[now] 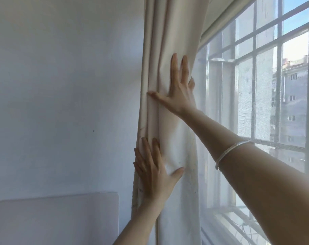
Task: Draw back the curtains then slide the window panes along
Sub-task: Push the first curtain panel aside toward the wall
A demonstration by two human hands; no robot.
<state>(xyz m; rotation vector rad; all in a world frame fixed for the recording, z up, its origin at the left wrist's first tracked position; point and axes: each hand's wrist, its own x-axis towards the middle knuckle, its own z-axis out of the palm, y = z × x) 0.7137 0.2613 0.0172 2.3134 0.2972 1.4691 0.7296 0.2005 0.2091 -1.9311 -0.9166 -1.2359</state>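
A cream curtain (pixel 169 32) hangs bunched in folds against the left side of the window, beside the wall. My right hand (pixel 178 89) lies flat on the folds at mid height, fingers spread and pointing up, thumb out to the left. My left hand (pixel 153 167) presses flat on the same folds lower down, fingers apart. Neither hand grips the cloth. A thin white sheer curtain (pixel 220 121) still covers the window pane (pixel 256 103) to the right, and the pane's white bars show through it.
A plain white wall (pixel 62 85) fills the left half. A pale flat panel (pixel 53 218) stands against it at the bottom left. The window sill (pixel 226 218) runs along the lower right. Grey buildings show outside.
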